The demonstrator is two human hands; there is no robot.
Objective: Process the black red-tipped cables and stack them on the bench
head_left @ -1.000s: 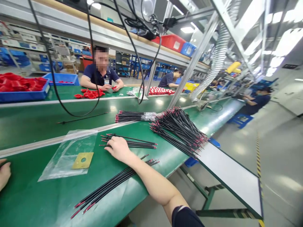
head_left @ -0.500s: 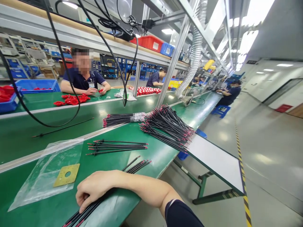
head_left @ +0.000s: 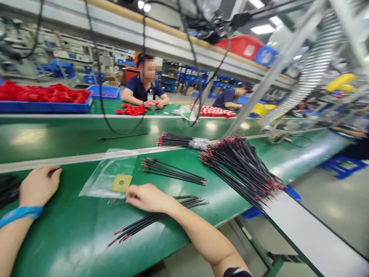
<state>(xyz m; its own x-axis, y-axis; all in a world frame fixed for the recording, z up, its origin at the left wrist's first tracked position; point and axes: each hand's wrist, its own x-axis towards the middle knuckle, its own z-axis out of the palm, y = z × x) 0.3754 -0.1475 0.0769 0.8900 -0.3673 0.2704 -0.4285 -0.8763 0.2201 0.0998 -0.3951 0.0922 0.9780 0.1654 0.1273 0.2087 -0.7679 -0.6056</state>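
Far L edge: dark bundle on desk, cut by frame; contents n/c. Left hand, blue band at wrist, is just beside it. Its fingers are bent, part hidden; gap and any hold cannot be told.

L of ctr: clear bag flat on desk, yellow plate at its lower R corner, hole visible. Whether plate is in or on bag: n/c.

Ctr: single wire, blurred, red-tipped at its L end, runs into right hand, just below plate. Fingers curled, approx. closed, apparently on this wire. Lower wires, approx. parallel, lie below hand and forearm, ends uneven. Upper wires lie apart, above the hand, L ends fanned.

R of ctr: wrapped bundle, clear wrap at R end, its R end close to big pile; pile lies crosswise, ends uneven, at desk's R side.

Step in hand, as judged: handling one wire singly. Recs: grip on black length, not red tip; lift clear rather than drag, so neighbours don't follow; keep L tip off bag edge and plate; keep upper & lower wires separate; lay ends level.
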